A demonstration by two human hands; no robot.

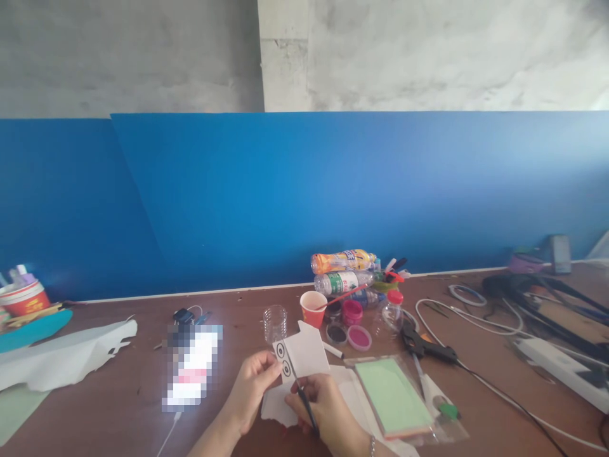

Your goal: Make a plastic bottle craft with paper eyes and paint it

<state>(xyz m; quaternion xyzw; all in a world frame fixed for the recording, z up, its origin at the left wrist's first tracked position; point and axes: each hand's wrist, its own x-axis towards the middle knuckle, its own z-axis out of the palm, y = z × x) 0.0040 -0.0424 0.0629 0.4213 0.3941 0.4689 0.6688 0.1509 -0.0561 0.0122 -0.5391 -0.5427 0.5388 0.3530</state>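
Note:
My left hand (pixel 255 387) pinches the left edge of a white sheet of paper (pixel 307 351) that bears two drawn eyes (pixel 283 359), one above the other. My right hand (pixel 328 406) grips a pair of dark-handled scissors (pixel 307 409). The blades lie across the paper just right of the eyes, pointing up and away from me. How far the cut runs I cannot tell. Under both hands rest more white paper pieces (pixel 278 406) on the brown table. A white marker (pixel 332 350) lies just beyond the sheet.
Right of my hands are a pack of green paper (pixel 392 397) and a black glue gun (pixel 428 346). Beyond stand a red-and-white paper cup (pixel 313 309), a pink paint jar (pixel 353 312) and plastic bottles (pixel 343 281). A lit, blurred phone (pixel 195 368) lies left; a power strip (pixel 561 374) lies right.

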